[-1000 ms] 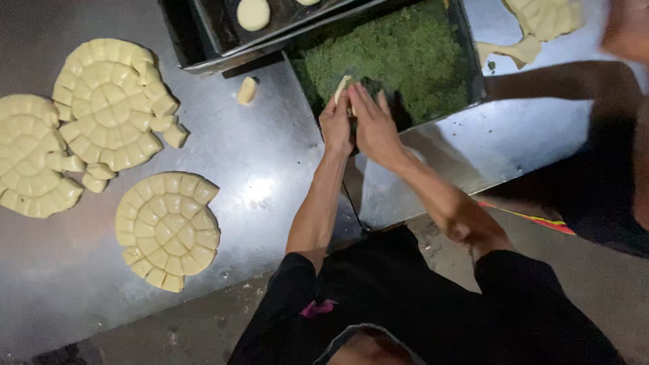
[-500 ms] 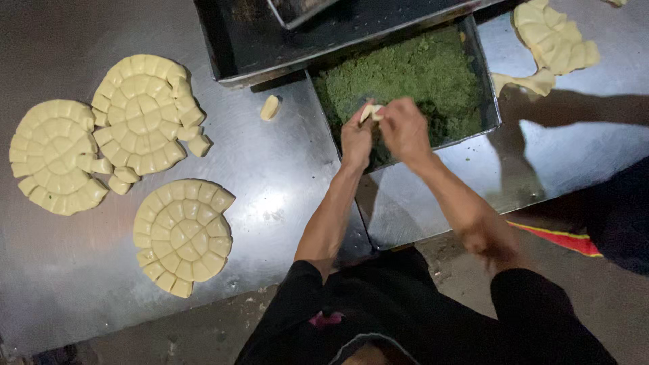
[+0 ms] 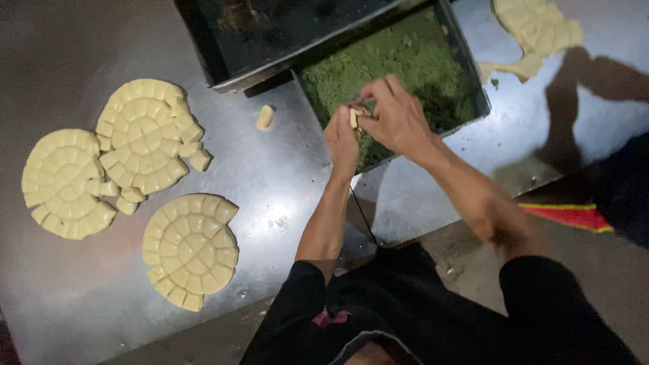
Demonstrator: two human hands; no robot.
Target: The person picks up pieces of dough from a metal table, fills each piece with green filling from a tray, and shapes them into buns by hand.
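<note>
We see our two hands meeting over the near edge of the dark rectangular metal tray (image 3: pixel 473 81) that is filled with crumbly green filling (image 3: pixel 405 61). Our left hand (image 3: pixel 343 138) is half closed and holds a small pale piece of dough (image 3: pixel 353 118) at its fingertips. The piece stands nearly upright, with its long axis pointing away from us toward the filling. Our right hand (image 3: pixel 399 118) is curled over it from the right side and touches the piece at its top. Some green filling seems to be pinched under the right fingers, but we cannot tell how much.

The filling lies just beyond and to the right of both hands, so the right hand is the nearer one to it, and the left hand stays at the tray's corner.

On the grey steel table (image 3: pixel 284 182), well to the left, lie three round flat discs of pale dough scored into small squares (image 3: pixel 193 247). One loose small pale dough piece (image 3: pixel 264 117) lies alone near the tray's left side, nearer to the left hand. Pale dough scraps (image 3: pixel 537 30) lie beyond the tray on the right.
</note>
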